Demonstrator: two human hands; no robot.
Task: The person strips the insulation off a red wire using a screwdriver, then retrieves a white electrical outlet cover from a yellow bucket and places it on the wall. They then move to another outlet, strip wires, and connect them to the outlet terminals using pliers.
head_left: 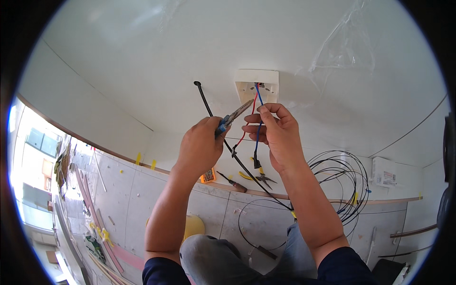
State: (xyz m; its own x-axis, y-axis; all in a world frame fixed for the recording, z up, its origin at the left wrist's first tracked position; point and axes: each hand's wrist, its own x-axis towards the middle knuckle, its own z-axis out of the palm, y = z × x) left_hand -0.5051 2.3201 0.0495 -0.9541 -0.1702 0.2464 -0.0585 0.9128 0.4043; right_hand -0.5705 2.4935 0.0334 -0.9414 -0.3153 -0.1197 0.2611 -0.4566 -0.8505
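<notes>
My left hand (202, 145) grips blue-handled needle-nose pliers (235, 115), their jaws aimed up and right at the wires. My right hand (275, 133) pinches a blue wire (258, 135) and a red wire (247, 128) that hang out of a white open wall box (257, 84). The plier tips sit just left of my right fingers. A black cable (205, 102) comes out of a hole in the wall to the left of the box and runs down behind my left hand.
On the tiled floor lie a coil of black cable (344, 183), yellow-handled pliers (259, 176), a screwdriver (232, 182), an orange tool (208, 176) and a white carton (384, 172). Clear plastic sheet (339, 47) hangs on the wall. My knees are below.
</notes>
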